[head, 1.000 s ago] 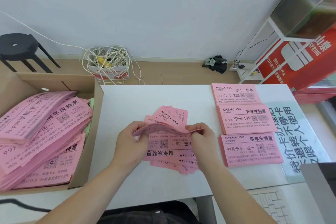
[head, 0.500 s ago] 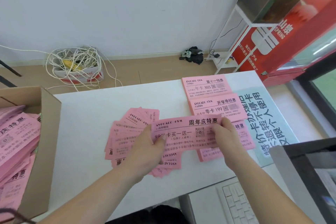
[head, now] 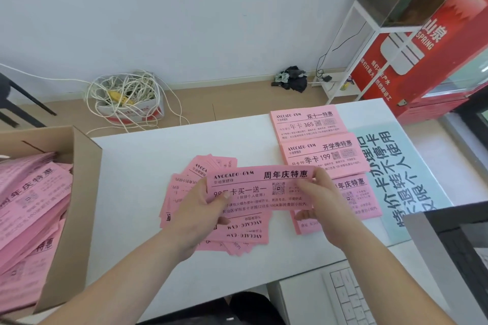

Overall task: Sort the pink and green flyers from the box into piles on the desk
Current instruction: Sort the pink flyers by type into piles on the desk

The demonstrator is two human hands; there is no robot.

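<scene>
I hold one pink flyer (head: 260, 187) flat above the white desk (head: 137, 192). My left hand (head: 195, 208) pinches its left end, thumb on top. My right hand (head: 320, 198) pinches its right end. Under it lies a loose fan of pink flyers (head: 237, 235). Three sorted pink piles sit to the right: a far pile (head: 306, 121), a middle pile (head: 324, 155) and a near pile (head: 356, 198), the near one partly hidden by my right hand. The cardboard box (head: 79, 192) at the left holds many pink flyers (head: 29, 200).
A pale blue printed sheet (head: 390, 171) lies at the desk's right edge. A white keyboard (head: 348, 295) and a dark monitor corner (head: 454, 245) sit at the lower right. On the floor beyond are a box of tangled cord (head: 126, 97) and a white rack (head: 351, 60).
I lifted a flyer from the loose fan, turned it face up and carried it right, towards the near pile. My view swung right, so the box slid to the left edge.
</scene>
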